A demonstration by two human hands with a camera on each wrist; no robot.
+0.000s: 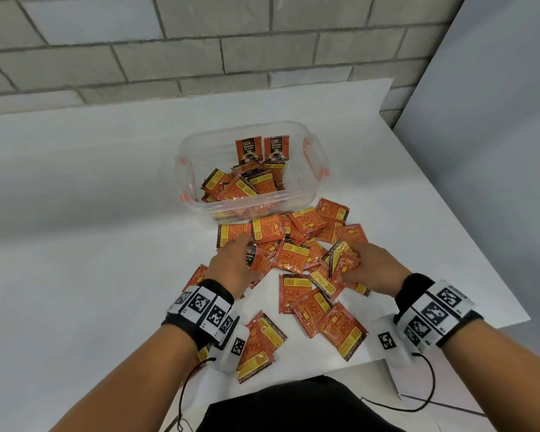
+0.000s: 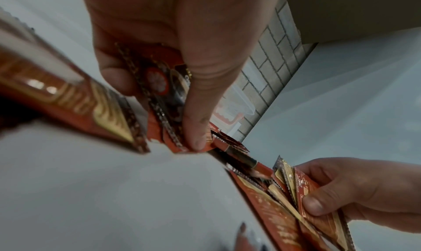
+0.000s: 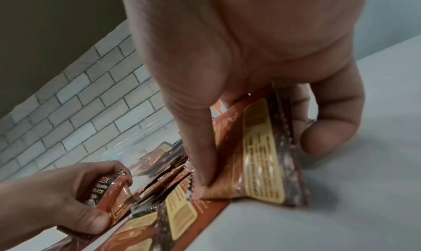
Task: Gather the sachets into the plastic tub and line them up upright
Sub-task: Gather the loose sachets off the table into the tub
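Note:
Several orange and yellow sachets (image 1: 296, 241) lie scattered on the white table in front of a clear plastic tub (image 1: 317, 157). Inside the tub two sachets (image 1: 262, 148) stand upright against the far wall, with several more lying loose below them. My left hand (image 1: 236, 263) pinches a small bunch of sachets (image 2: 164, 96) on edge between thumb and fingers. My right hand (image 1: 360, 266) grips another bunch of sachets (image 3: 257, 147) standing on the table, thumb on one side and fingers on the other.
The table's front edge runs just behind my wrists, and its right edge slants off near the right hand. A grey brick wall (image 1: 169, 42) stands behind the tub. Orange latches (image 1: 320, 169) sit on the tub's sides. More sachets (image 1: 259, 344) lie near my left wrist.

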